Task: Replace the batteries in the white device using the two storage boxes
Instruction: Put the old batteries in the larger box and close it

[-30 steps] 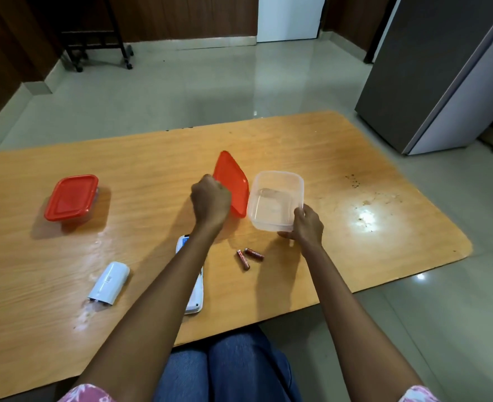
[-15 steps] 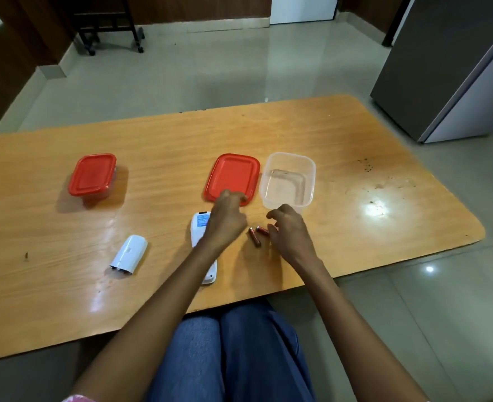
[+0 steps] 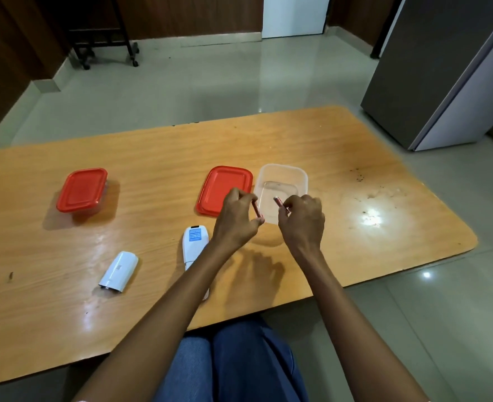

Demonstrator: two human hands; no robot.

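The left hand (image 3: 236,221) pinches one slim reddish-brown cylindrical battery (image 3: 257,211) between thumb and fingers. Its long axis runs near to far, leaning slightly left at the far end. The right hand (image 3: 303,219) has its fingers curled round a second reddish-brown battery (image 3: 280,203), whose pale tip points far-left. Both batteries hang above the near edge of the open clear plastic box (image 3: 283,172). Half a second ago they lay on the wooden worktop (image 3: 355,227) just near of that box, with the hands reaching for them.

The flat red rectangular lid (image 3: 225,184) lies just left of the clear box. The long white device (image 3: 194,242) lies near of the lid, lengthwise near to far and partly under the left forearm. A blue label sits at its far end, the print too small to read. Its curved white battery cover (image 3: 119,271) lies to the left, with a small unreadable mark. The closed red-lidded box (image 3: 81,190) stands far left.
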